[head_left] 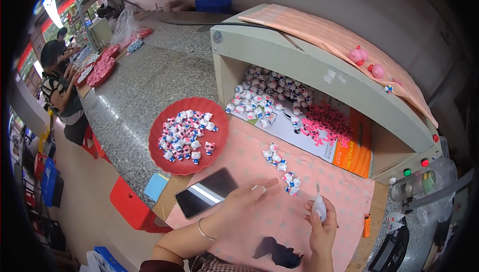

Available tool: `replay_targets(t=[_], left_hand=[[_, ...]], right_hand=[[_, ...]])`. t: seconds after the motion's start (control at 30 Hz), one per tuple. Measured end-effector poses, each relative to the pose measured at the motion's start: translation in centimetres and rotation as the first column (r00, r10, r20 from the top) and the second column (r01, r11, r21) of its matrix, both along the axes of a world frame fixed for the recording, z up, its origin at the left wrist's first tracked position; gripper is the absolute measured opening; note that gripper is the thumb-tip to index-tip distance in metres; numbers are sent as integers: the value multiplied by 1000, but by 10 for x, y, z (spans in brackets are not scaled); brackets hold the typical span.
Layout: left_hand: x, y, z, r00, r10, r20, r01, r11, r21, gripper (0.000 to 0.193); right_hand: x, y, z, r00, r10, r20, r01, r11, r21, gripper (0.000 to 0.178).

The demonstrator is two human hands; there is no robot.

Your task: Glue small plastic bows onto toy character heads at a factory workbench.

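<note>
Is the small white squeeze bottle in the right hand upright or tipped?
Upright: the squeeze bottle stands in the right hand with its thin nozzle pointing straight up.

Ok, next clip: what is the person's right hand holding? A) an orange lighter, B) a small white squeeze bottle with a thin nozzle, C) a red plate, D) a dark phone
B: the right hand grips a small white squeeze bottle, nozzle up; the phone, lighter and red plate all lie on the table.

Speckled granite worktop (149, 80), pink cloth (279, 212) over it, red plate (164, 160), phone (205, 192), orange lighter (366, 225)
</note>
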State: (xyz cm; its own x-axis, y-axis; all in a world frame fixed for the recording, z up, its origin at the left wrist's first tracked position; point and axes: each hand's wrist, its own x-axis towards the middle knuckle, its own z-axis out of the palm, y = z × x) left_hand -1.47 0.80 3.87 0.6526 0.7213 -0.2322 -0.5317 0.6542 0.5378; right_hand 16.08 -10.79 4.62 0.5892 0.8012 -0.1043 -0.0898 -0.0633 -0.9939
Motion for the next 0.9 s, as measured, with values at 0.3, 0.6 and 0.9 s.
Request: replay_targets(t=[0.3, 0.6, 0.9], left_hand=[[17, -29, 5, 929, -232, -288, 310, 913, 265, 27], [19, -29, 2, 889, -149, -433, 269, 935, 232, 25], [10, -18, -3, 927, -351, -133, 336, 933, -126, 34]], right_hand=[[-24, -9, -2, 967, 236, 100, -245, 965, 93, 40], [-26, -7, -7, 922, 231, 311, -252, 967, 26, 35], [15, -15, 32, 985, 52, -163, -32, 992, 122, 31]])
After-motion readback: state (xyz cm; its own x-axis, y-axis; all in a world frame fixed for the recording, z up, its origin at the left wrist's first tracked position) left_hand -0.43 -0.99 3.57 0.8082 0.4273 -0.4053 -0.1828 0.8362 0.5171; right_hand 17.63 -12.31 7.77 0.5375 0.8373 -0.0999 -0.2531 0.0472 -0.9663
